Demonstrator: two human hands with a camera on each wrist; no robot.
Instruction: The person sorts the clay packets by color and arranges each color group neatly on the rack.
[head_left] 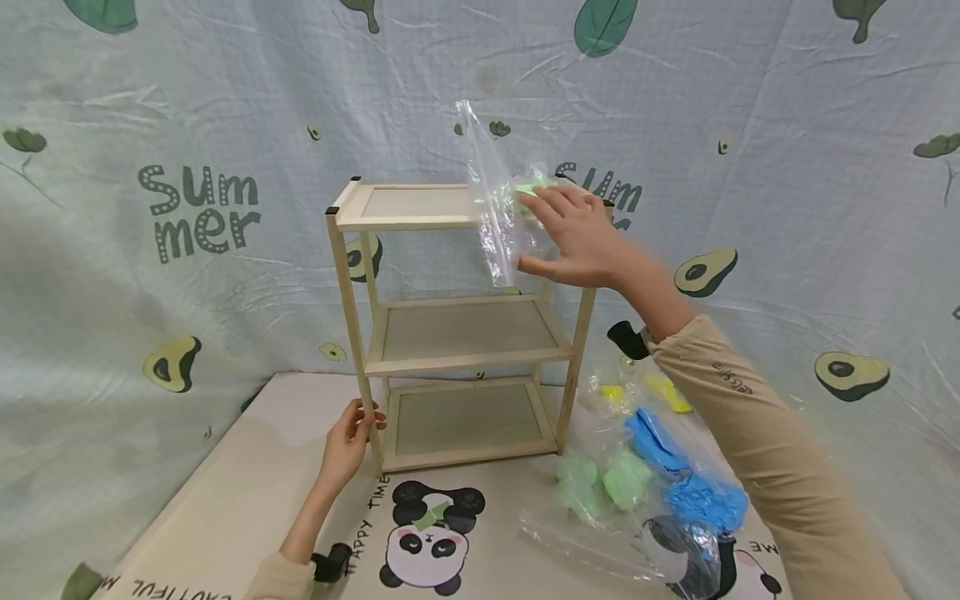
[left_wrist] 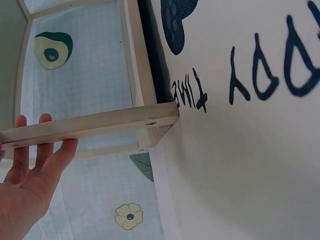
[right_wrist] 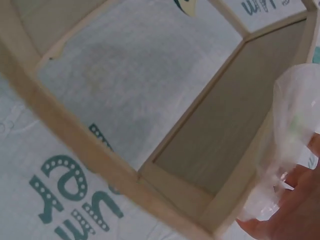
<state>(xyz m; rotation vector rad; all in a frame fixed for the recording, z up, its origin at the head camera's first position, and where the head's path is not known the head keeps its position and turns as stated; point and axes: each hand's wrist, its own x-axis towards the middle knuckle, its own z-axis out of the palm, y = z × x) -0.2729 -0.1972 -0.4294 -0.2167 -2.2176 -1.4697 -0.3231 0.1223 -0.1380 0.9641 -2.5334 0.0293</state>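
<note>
1. Gripping the pale wooden three-tier rack (head_left: 468, 364) by its front left post, low down, the left hand (head_left: 347, 439) has its fingers bent round the wood, nearly closed.
2. The right hand (head_left: 577, 240), raised at the rack's top right, holds a clear plastic zip bag (head_left: 491, 221) with fingers and thumb spread well apart about it; something pale green (head_left: 532, 183) shows inside.
3. That bag stands upright, slightly tilted, in front of the top shelf's right half; whether it touches the shelf I cannot tell.
4. The rack stands upright on the white printed table (head_left: 247, 492), nearer the far edge than the near one.
5. Along the table's right edge, reaching towards the near right corner, lie more clear plastic bags (head_left: 577, 537) with pale green (head_left: 628, 479), bright blue (head_left: 705, 502) and yellow (head_left: 611, 392) contents.
6. A black-and-white panda print (head_left: 427, 557) shows between the rack and the table's near edge.
7. A pale blue avocado-patterned cloth (head_left: 82, 283) hangs beyond the table's far edge.
</note>
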